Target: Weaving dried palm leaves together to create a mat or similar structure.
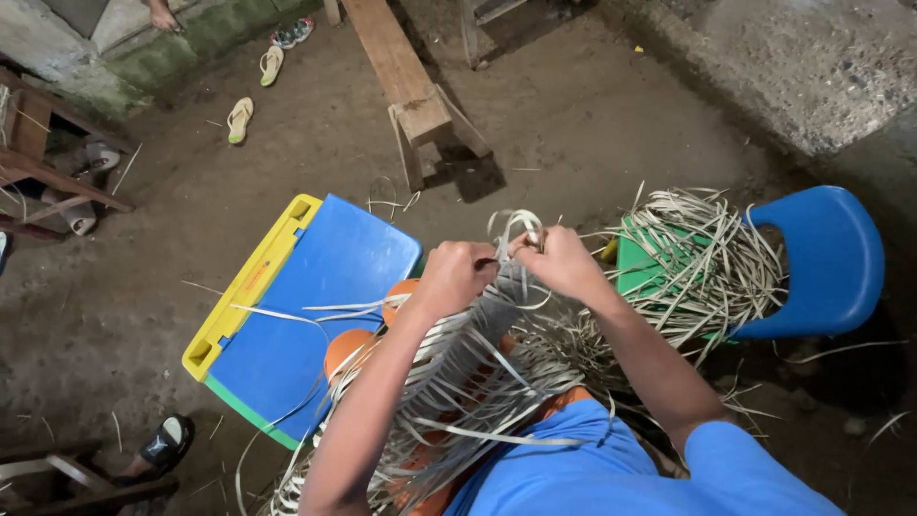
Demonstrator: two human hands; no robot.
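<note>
Dirt floor (pixel 573 124) below, both hands (pixel 511 263) closed around pale woven strips (pixel 458 382).

Both forearms extend forward from the lower edge of the view and converge toward the centre. The left hand (pixel 457 277) is closed in a fist, knuckles facing up, wrist roughly in line with the forearm. The right hand (pixel 564 263) is also closed, fingers curled inward and thumb side turned toward the left hand. The two hands sit just beside each other, nearly touching. Both elbows are bent, the arms bare below short blue sleeves.
</note>
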